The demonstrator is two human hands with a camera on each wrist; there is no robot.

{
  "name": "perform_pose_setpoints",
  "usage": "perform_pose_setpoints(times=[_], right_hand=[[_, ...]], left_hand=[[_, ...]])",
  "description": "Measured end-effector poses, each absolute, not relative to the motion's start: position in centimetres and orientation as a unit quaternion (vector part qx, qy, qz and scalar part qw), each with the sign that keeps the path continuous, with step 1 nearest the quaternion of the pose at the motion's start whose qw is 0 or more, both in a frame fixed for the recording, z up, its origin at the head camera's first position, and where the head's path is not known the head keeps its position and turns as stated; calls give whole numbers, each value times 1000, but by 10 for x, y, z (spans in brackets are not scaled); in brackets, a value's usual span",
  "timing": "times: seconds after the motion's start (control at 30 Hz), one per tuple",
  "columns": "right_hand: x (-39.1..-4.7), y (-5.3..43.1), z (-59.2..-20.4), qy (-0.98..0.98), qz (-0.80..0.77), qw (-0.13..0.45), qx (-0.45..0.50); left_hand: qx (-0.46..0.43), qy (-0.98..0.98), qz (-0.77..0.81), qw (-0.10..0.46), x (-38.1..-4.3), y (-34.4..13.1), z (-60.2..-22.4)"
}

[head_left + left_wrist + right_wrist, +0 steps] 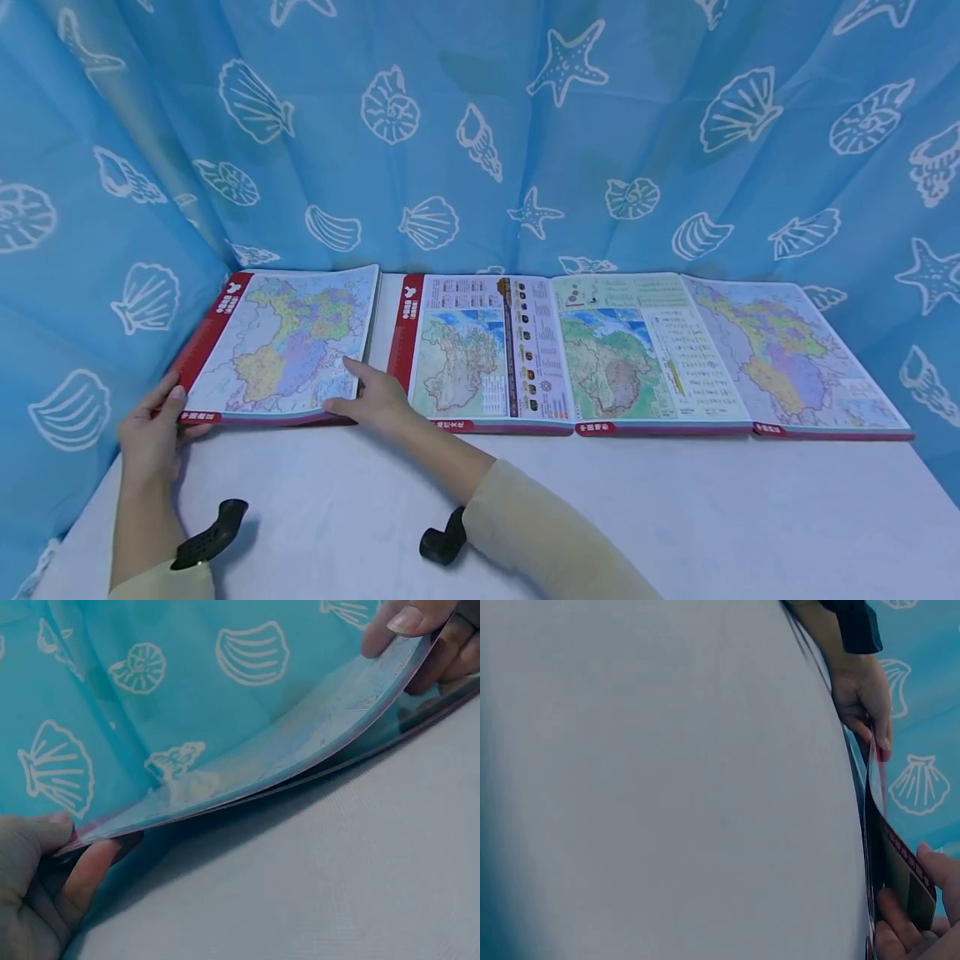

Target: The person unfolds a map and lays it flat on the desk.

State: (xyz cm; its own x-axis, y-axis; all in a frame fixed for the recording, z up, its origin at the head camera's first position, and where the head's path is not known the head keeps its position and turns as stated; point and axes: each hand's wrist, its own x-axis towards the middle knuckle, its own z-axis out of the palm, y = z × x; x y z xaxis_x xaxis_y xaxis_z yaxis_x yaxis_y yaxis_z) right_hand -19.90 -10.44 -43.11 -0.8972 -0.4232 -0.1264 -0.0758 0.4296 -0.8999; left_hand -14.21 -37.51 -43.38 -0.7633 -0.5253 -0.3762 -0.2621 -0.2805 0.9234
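Note:
At the far left of the table lies a map with a red strip down its left side and a coloured country on it. My left hand pinches its near left corner, thumb on top and fingers beneath. At the near right corner my right hand grips the edge, also thumb above and fingers under. The left wrist view shows the map bowed upward toward the right hand, with a gap over a darker layer below. In the right wrist view the map's underside is partly visible.
To the right, a row of similar maps lies edge to edge: a red-edged one, a green-toned one and a pastel one. A white cloth covers the table. Behind and at the sides hangs a blue shell-patterned curtain.

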Motion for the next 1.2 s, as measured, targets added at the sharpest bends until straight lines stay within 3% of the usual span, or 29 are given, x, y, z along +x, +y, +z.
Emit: perform_pose_setpoints(times=[0.27,0.6,0.83,1.2], right_hand=[[-202,-105,-424,852,-453,196,-172],[-195,-103,-421,835,-502,179,-136],[-191,-99,-416,806,-562,141,-119],[-187,-97,-409,774,-626,66,-61]], left_hand=[[335,-555,-754,107,-140,-376,-432],[284,-492,-806,166,-138,-370,-429],[242,-456,-833,199,-137,-356,-424],[262,-428,-843,195,-138,-334,-419]])
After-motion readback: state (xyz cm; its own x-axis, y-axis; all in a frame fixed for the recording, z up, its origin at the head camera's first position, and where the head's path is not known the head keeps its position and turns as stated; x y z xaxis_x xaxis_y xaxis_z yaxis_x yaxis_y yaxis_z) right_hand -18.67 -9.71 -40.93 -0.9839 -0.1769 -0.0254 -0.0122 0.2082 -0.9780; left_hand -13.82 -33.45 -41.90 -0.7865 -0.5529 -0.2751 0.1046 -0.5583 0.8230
